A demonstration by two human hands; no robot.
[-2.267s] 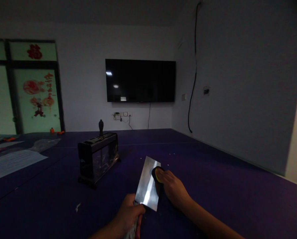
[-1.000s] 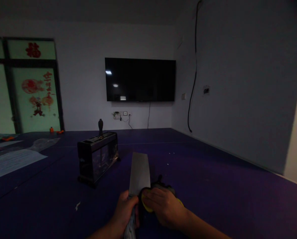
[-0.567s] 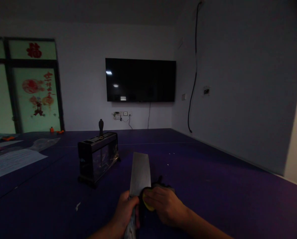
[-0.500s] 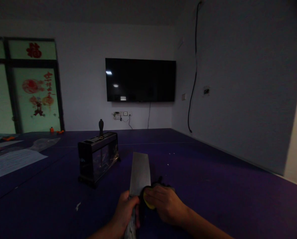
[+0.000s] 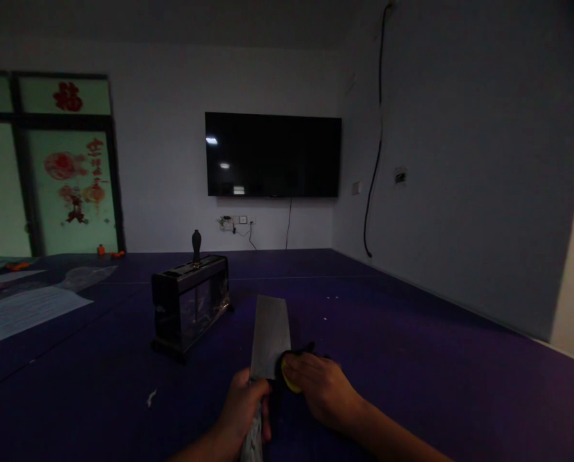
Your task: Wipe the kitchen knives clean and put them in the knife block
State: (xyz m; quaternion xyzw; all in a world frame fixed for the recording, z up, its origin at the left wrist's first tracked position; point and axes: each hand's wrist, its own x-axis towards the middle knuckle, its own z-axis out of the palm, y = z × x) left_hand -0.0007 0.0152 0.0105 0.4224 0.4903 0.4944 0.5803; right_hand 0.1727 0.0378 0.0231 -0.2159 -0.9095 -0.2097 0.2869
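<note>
My left hand (image 5: 246, 405) is wrapped around the handle of a cleaver (image 5: 270, 337), its broad grey blade pointing away from me. The lower part of the handle looks covered in clear plastic. At the blade's right edge, near the handle, my right hand (image 5: 326, 388) is closed on a yellow and black cloth-like pad (image 5: 291, 377). Fingers hide much of the pad, and its exact kind is unclear in the dim light. Left of the blade stands a black knife block (image 5: 191, 305) with see-through sides. One dark handle (image 5: 196, 244) sticks up from its top.
The purple tabletop (image 5: 402, 359) reaches to the walls. A printed sheet (image 5: 31, 311) and a clear plastic bag (image 5: 87, 277) lie at the left. A white scrap (image 5: 151, 398) is nearer. A television (image 5: 273, 155) hangs on the back wall; a black cable (image 5: 377, 154) runs down the right wall.
My right hand has shifted slightly forward and to the right with the pad, along the blade's edge. My left hand and the cleaver have stayed almost still.
</note>
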